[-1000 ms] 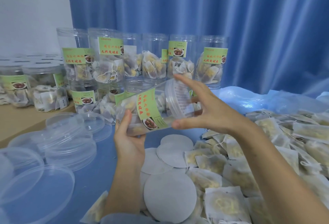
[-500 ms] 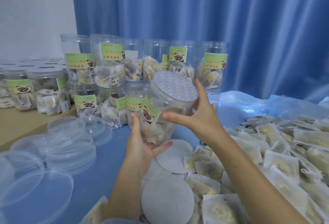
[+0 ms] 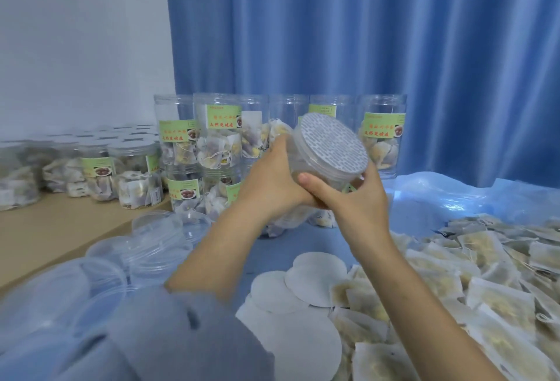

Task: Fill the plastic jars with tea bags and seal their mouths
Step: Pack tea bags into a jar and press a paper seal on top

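Note:
Both of my hands hold one clear plastic jar (image 3: 328, 150) of tea bags up in the air, tilted with its lidded mouth toward me; a grey patterned seal shows under the lid. My left hand (image 3: 272, 180) wraps the jar's body from the left. My right hand (image 3: 354, 198) grips it from below and right, just under the lid. Loose tea bags (image 3: 485, 283) are heaped on the blue cloth at the right. White round seal discs (image 3: 303, 286) lie below the hands. Clear lids (image 3: 157, 241) are stacked at the left.
Open labelled jars (image 3: 218, 132) with tea bags stand stacked in two tiers behind my hands, before a blue curtain (image 3: 363, 32). Closed filled jars (image 3: 133, 174) stand on a brown board (image 3: 45, 229) at the left. Crumpled clear plastic (image 3: 454, 195) lies at the far right.
The jar has gone from lying sideways to tilting lid-up toward me and has risen. My left hand slid up from its base onto its body. The view has tipped upward.

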Tool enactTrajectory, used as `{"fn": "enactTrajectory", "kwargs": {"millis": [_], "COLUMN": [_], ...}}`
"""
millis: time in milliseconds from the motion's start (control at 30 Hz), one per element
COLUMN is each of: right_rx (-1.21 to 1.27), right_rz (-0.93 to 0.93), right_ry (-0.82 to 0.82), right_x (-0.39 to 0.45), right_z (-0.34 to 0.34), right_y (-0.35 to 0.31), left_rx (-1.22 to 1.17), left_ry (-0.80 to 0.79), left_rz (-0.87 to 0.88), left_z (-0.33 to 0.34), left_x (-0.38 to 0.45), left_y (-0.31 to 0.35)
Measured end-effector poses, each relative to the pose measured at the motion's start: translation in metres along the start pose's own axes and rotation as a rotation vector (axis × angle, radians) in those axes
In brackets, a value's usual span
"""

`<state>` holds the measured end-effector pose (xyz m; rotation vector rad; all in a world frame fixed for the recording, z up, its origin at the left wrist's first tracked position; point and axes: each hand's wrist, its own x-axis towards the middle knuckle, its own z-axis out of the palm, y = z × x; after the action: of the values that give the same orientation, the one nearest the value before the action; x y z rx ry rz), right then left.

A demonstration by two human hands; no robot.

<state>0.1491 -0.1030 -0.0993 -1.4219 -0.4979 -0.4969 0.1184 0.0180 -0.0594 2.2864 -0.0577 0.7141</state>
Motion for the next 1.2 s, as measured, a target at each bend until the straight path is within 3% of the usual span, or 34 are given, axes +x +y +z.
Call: {"fn": "enactTrajectory", "kwargs": {"millis": [167,367,633,833,1200], "right_rx": [0.065,0.126,0.014,-0.023,-0.182], "right_rz": [0.045,-0.026,-0.154,-0.04,0.077], "right_ry": [-0.107,-0.198,-0.425,-0.598,-0.689], "right_x": [-0.014,-0.047,-0.074,-0.107,-0.107], "right_z": [0.021,0.096,0.234,0.332,0.4], "right_y": [-0.011,-0.036,-0.08,-0.076,-0.035], "left_rx": [0.156,0.245,0.182,0.054,0.028], "left_ry": [-0.119,-0.04,0.272,0.47,0.38], "left_rz": [0.112,0.078,-0.142,-0.371,-0.6], "left_z": [-0.056,-0.138,-0.252,-0.298,-0.303], "left_x": [-0.011,-0.044,-0.101,-0.137,-0.13], "left_y": [-0.008,-0.042,-0.118,-0.189,-0.252]}}
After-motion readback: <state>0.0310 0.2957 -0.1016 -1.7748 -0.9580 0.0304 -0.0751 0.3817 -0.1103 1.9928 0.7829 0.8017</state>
